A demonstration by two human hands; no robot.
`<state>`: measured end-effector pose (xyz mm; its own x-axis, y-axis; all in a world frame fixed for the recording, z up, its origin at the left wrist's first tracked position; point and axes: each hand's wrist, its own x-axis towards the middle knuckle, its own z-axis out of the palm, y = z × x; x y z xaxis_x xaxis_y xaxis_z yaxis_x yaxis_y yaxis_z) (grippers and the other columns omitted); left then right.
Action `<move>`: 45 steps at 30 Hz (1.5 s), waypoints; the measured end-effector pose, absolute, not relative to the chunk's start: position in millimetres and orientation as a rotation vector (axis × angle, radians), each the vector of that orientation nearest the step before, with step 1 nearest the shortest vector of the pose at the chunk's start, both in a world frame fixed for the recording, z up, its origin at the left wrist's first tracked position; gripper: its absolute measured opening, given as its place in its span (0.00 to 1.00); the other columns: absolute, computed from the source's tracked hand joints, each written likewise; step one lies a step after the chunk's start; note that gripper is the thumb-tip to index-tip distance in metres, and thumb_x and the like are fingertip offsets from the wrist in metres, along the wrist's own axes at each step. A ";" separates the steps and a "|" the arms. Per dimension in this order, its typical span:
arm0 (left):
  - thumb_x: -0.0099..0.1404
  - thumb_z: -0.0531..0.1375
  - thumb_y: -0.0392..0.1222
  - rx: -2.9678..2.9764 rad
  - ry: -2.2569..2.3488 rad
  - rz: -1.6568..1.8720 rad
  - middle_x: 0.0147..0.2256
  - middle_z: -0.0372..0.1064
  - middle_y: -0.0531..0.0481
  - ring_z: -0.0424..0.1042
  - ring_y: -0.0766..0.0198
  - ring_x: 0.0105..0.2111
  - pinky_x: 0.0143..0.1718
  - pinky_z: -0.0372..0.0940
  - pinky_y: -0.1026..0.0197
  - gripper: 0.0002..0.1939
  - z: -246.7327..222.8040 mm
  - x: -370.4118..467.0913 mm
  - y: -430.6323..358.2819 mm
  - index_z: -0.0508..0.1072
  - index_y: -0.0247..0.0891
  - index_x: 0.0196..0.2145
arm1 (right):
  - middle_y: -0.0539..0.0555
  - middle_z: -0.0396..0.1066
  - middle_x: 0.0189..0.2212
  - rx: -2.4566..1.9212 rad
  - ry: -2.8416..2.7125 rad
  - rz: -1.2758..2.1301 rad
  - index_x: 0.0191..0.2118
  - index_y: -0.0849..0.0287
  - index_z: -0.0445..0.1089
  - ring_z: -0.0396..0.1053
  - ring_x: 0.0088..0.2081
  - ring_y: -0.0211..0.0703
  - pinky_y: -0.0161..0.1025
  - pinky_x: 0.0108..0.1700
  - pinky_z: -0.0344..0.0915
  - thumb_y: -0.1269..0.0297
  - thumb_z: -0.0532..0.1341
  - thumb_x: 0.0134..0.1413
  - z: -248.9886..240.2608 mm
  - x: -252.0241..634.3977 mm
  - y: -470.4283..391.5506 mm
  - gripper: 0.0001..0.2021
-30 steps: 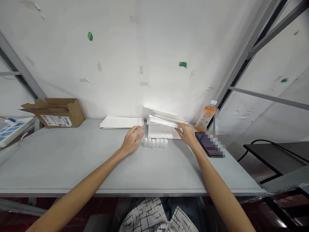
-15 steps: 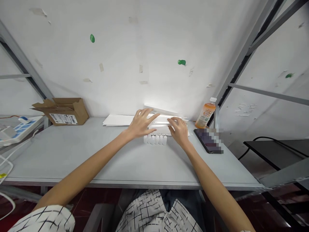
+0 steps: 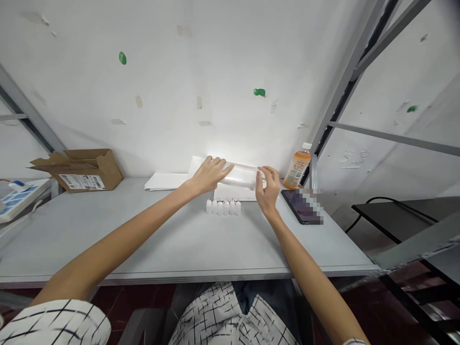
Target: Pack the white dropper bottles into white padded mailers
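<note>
A long, see-through, glossy plastic piece (image 3: 242, 175) is held level above the back of the table; I cannot make out its exact kind. My left hand (image 3: 209, 175) is closed on its left end, fingers pointing right. At the other end, my right hand (image 3: 268, 187) pinches it between thumb and fingers. Below the plastic lies a flat white sheet or card (image 3: 233, 193), partly covered. In front of that, several small white bottles (image 3: 223, 207) stand upright in a row. More white sheets (image 3: 166, 181) lie to the left, partly behind my left hand.
An open cardboard box (image 3: 84, 172) stands at the back left, near a white power strip (image 3: 21, 199). At the right are an orange drink bottle (image 3: 296, 167) and a phone (image 3: 302, 207). The white wall (image 3: 161, 86) closes off the table's back edge.
Both hands have closed on the clear plastic piece and lifted it off the white sheets, its ends drawn apart. My left hand was spread before. The view has shifted slightly right.
</note>
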<state>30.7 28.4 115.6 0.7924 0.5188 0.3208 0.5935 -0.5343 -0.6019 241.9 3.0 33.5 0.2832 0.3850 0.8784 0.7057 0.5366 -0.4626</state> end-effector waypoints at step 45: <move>0.60 0.61 0.29 -2.138 -0.480 -0.099 0.37 0.72 0.44 0.69 0.56 0.39 0.45 0.56 0.50 0.15 168.2 29.9 37.4 0.73 0.40 0.45 | 0.49 0.66 0.14 -1.315 -0.715 1.148 0.27 0.58 0.60 0.58 0.10 0.33 0.28 0.11 0.42 0.61 0.49 0.66 22.9 240.1 17.1 0.15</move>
